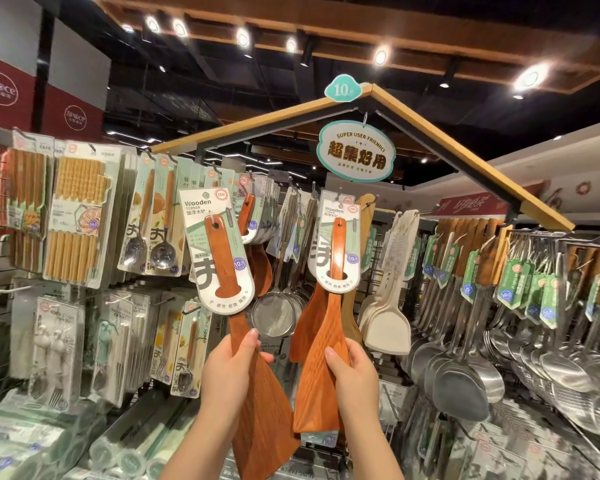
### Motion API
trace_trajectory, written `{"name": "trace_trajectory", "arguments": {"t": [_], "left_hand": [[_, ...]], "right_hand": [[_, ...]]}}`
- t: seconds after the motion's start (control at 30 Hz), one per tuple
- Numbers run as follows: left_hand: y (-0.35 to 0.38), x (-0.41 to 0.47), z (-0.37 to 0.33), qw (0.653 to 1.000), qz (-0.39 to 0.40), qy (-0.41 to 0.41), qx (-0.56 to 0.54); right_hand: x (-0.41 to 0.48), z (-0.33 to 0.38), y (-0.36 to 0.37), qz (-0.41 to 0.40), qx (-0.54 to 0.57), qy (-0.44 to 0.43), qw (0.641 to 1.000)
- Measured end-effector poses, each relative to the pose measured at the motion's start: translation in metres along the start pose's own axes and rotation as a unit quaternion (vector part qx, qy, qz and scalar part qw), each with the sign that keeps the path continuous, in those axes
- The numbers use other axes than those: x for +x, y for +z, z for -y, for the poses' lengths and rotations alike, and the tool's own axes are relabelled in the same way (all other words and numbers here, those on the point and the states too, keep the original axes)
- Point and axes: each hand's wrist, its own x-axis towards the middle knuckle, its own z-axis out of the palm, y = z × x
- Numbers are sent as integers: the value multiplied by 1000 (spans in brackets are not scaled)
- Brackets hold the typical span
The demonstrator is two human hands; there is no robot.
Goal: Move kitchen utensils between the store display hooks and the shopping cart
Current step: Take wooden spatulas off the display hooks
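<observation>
Two wooden turners with white "Wooden Turner" cards are held up in front of the display hooks. My left hand (231, 372) grips the left wooden turner (222, 258) by its blade, handle end up and tilted left. The right wooden turner (326, 344) is gripped at its blade by my right hand (355, 379), and its card top sits near a display hook (340, 197) where more turners hang behind it. No shopping cart is in view.
Packs of chopsticks (80, 216) and carded spoons (160, 226) hang at left. Mesh strainers (274, 313) hang between the turners. Pale spatulas (388, 306) and steel ladles (465, 382) fill the right racks. A hanging sign (356, 150) sits above.
</observation>
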Motion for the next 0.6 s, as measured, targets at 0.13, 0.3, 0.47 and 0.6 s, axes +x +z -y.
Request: {"name": "trace_trajectory", "arguments": {"t": [0.13,0.3,0.47,0.6], "left_hand": [[1,0,2,1000,5,-4,-2],[-1,-1,1,1000,12,-10,-17],[-2,-2,0,1000,5,-10,-17],[-4,-2,0,1000,6,-14,-24]], "right_hand": [[-3,5,-2,-10,10,-16,1000],[-2,16,-5,-14,26,-33,999],[4,22,-1,2,13,-26,1000],[9,29,-1,9,-4,-26,1000]]}}
